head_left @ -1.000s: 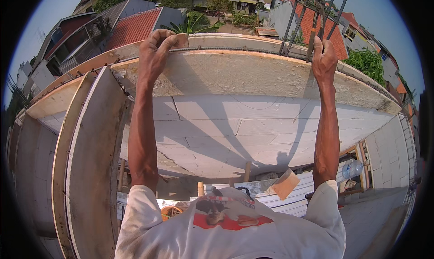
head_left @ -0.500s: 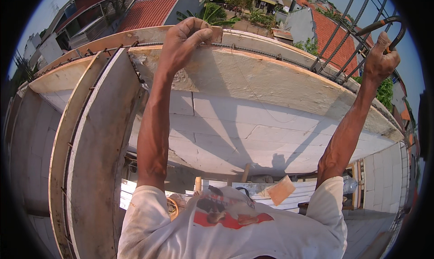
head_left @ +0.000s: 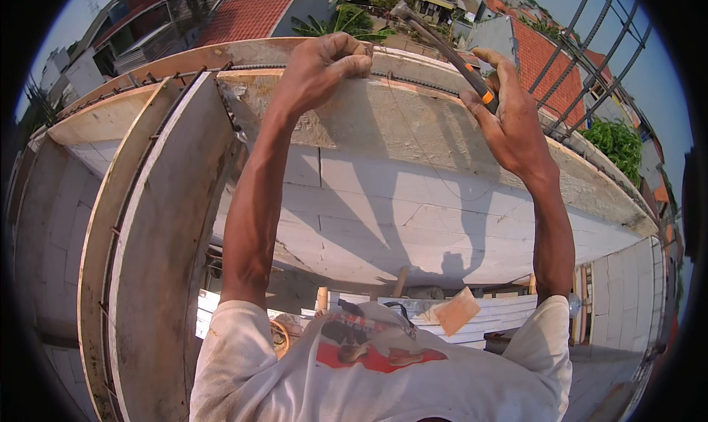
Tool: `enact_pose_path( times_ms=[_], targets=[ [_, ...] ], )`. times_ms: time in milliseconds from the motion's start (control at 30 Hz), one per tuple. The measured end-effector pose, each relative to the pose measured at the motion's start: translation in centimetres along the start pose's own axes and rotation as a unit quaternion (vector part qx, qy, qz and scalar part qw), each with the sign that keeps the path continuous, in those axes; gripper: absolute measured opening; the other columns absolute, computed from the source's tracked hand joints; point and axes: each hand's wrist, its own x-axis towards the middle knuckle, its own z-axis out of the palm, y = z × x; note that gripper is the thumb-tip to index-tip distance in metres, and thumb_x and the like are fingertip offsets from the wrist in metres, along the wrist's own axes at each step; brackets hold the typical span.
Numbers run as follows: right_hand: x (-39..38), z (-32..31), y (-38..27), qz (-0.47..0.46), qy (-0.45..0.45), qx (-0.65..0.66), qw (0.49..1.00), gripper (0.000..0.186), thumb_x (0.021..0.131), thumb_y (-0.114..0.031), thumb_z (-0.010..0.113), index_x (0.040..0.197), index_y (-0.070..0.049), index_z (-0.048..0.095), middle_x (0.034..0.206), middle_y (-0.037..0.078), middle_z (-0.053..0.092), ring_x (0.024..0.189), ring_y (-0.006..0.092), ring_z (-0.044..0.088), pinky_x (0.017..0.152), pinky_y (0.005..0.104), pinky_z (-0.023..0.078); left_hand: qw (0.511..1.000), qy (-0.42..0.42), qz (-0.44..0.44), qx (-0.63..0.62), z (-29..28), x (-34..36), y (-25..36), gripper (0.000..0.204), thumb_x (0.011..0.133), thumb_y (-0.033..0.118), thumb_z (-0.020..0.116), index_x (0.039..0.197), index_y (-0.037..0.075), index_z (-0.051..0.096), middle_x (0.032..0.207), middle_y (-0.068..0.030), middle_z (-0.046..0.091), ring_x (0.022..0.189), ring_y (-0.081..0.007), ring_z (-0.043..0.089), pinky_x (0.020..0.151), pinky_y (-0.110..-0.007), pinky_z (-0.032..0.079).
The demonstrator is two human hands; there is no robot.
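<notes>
At the top edge of the pale concrete-stained form board [head_left: 442,123], my left hand [head_left: 321,72] is closed in a pinch, thumb against bent fingers. What it pinches is too small to make out. My right hand [head_left: 509,120] grips a hammer [head_left: 435,42] by its black and orange handle. The hammer's grey head points away, up and to the left, above the far board. A steel rebar [head_left: 417,81] runs along the gap beside my left hand. From that edge a thin wire [head_left: 417,131] loops down over the board's face.
More boards [head_left: 158,223] with rebar between them stand to my left. Upright rebars [head_left: 590,61] rise at the far right. White block walls [head_left: 354,193] lie below, with a square wooden piece [head_left: 457,311] on corrugated sheeting. Beyond are red tiled roofs [head_left: 243,16].
My right hand has swung in from the upper right toward my left hand, bringing the hammer with it. My left hand has shifted slightly right along the board's edge, still pinched.
</notes>
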Motion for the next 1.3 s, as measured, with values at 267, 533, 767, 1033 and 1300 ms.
enact_pose_path(
  times_ms=[267, 533, 767, 1033, 1300],
  targets=[
    [3.6, -0.1, -1.6, 0.0, 0.001, 0.0, 1.0, 0.04, 0.107, -0.023, 0.068, 0.138, 0.001, 0.058, 0.088, 0.025, 0.069, 0.082, 0.0398, 0.072, 0.078, 0.0519, 0.052, 1.0, -0.005, -0.014, 0.016, -0.3, 0.0, 0.3, 0.023, 0.099, 0.028, 0.082, 0.099, 0.004, 0.079, 0.085, -0.0061, 0.077, 0.076, -0.0138, 0.068, 0.071, -0.035, 0.056],
    [4.0, 2.0, 1.6, -0.112, 0.006, -0.149, 0.982, 0.042, 0.106, -0.018, 0.065, 0.14, 0.003, 0.054, 0.081, 0.028, 0.069, 0.081, 0.0481, 0.074, 0.074, 0.055, 0.053, 0.999, -0.027, -0.04, 0.0, -0.2, 0.4, 0.8, 0.026, 0.096, 0.028, 0.084, 0.097, 0.003, 0.08, 0.083, -0.008, 0.077, 0.073, -0.0156, 0.069, 0.07, -0.037, 0.056],
    [4.6, 2.5, 0.7, -0.097, -0.04, -0.17, 0.98, 0.043, 0.106, -0.016, 0.064, 0.142, 0.005, 0.052, 0.087, 0.032, 0.071, 0.081, 0.0495, 0.072, 0.073, 0.0538, 0.052, 0.999, -0.031, -0.034, 0.019, -0.6, 0.3, 0.1, 0.03, 0.092, 0.029, 0.088, 0.102, 0.002, 0.082, 0.085, -0.0101, 0.078, 0.075, -0.0182, 0.071, 0.071, -0.039, 0.057],
    [4.6, 2.3, 0.8, -0.086, -0.084, -0.224, 0.967, 0.036, 0.107, -0.017, 0.059, 0.139, -0.001, 0.056, 0.093, 0.027, 0.073, 0.088, 0.0475, 0.073, 0.08, 0.0587, 0.052, 0.997, -0.049, -0.052, 0.038, -0.5, 0.4, -0.1, 0.031, 0.091, 0.031, 0.089, 0.098, 0.002, 0.083, 0.083, -0.0108, 0.078, 0.075, -0.0183, 0.071, 0.072, -0.041, 0.056],
    [5.1, 1.6, 1.1, -0.069, -0.045, -0.137, 0.987, 0.035, 0.105, -0.015, 0.06, 0.136, 0.0, 0.053, 0.09, 0.024, 0.072, 0.084, 0.0473, 0.072, 0.074, 0.0571, 0.053, 0.986, -0.115, -0.061, 0.1, -1.4, 0.9, 1.1, 0.028, 0.098, 0.022, 0.082, 0.117, 0.001, 0.078, 0.102, -0.0116, 0.08, 0.092, -0.0206, 0.076, 0.085, -0.042, 0.059]
  ],
)
